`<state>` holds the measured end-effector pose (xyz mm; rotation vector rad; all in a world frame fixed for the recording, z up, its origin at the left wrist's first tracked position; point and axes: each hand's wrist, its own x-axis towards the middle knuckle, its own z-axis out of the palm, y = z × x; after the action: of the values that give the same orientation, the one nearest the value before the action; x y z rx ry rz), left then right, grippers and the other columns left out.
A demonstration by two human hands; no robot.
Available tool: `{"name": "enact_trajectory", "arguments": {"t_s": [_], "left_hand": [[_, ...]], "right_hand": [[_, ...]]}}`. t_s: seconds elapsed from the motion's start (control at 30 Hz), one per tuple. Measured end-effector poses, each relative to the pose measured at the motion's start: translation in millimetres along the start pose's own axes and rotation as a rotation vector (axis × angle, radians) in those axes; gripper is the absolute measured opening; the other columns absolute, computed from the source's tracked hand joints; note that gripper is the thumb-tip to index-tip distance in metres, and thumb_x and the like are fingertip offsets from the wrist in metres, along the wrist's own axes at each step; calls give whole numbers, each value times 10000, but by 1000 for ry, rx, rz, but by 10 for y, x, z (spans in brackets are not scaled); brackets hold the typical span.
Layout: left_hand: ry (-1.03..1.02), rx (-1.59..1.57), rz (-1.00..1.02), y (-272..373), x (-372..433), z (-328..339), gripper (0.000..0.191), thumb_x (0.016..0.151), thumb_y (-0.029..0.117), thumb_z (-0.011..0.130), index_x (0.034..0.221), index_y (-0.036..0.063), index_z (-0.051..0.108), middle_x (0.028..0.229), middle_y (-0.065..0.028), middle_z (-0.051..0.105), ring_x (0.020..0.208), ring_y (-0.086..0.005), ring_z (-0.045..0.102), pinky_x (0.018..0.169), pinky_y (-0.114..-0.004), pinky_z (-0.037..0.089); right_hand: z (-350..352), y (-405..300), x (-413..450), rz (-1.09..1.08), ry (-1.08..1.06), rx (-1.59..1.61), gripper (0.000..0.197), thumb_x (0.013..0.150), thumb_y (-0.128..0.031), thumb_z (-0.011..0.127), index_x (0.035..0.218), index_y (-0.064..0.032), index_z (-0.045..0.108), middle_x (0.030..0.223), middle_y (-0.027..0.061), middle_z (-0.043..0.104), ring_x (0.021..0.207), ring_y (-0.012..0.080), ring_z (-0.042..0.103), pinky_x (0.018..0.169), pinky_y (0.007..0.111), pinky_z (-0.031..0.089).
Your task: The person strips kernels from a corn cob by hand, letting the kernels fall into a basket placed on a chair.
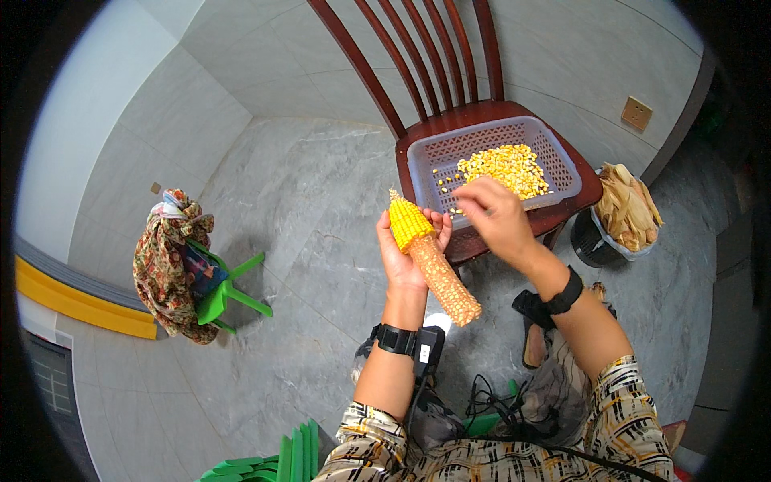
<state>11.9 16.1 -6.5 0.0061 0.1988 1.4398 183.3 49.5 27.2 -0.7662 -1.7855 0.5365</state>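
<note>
My left hand (405, 268) holds an ear of corn (426, 256) in its palm, tilted across the wrist. Yellow kernels still cover the ear's tapered far part, while the near, longer part is bare cob. Over the near edge of a translucent plastic basket (566, 191), my right hand (497, 220) hangs with bent fingers, slightly blurred. Whether it has kernels inside its fingers is hidden. Loose corn kernels (509, 169) lie heaped toward the basket's right side, with a few scattered to the left.
The basket rests on a dark red wooden chair (587, 181) against the tiled wall. To the right, a lined bin (593, 238) is full of corn husks (626, 208). A green plastic stool (214, 301) at left carries floral cloth (165, 259). Black cables (491, 400) hang near my legs.
</note>
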Motion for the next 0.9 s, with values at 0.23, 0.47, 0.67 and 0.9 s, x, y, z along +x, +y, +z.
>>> {"name": "enact_trajectory", "arguments": {"t_s": [0.23, 0.47, 0.67, 0.9], "left_hand": [[46, 119, 64, -25, 42, -31, 471, 898, 492, 521, 973, 31, 581, 890, -131, 626, 846, -261, 612, 815, -404, 535], [59, 177, 87, -14, 24, -48, 427, 905, 458, 550, 987, 41, 594, 914, -119, 641, 854, -251, 623, 815, -390, 531], [50, 178, 38, 27, 26, -72, 379, 907, 429, 582, 1008, 66, 622, 951, -87, 670, 861, -226, 640, 834, -380, 531], [144, 256, 111, 2, -6, 4, 372, 902, 436, 598, 1015, 82, 614, 942, -70, 663, 855, -213, 633, 833, -374, 527]], "right_hand": [[186, -231, -106, -108, -134, 93, 91, 803, -43, 668, 880, 1, 648, 852, 122, 599, 790, 302, 622, 693, 375, 502], [255, -242, -112, -226, -125, -24, 120, 781, -51, 670, 848, -20, 576, 823, 130, 561, 761, 334, 594, 661, 417, 487], [239, -274, -76, -412, -161, -176, 119, 754, -67, 641, 807, -29, 542, 792, 117, 522, 738, 306, 567, 622, 395, 487], [245, -285, -99, -460, -220, -289, 124, 748, -91, 618, 795, -36, 517, 787, 119, 505, 734, 280, 557, 604, 371, 488]]}}
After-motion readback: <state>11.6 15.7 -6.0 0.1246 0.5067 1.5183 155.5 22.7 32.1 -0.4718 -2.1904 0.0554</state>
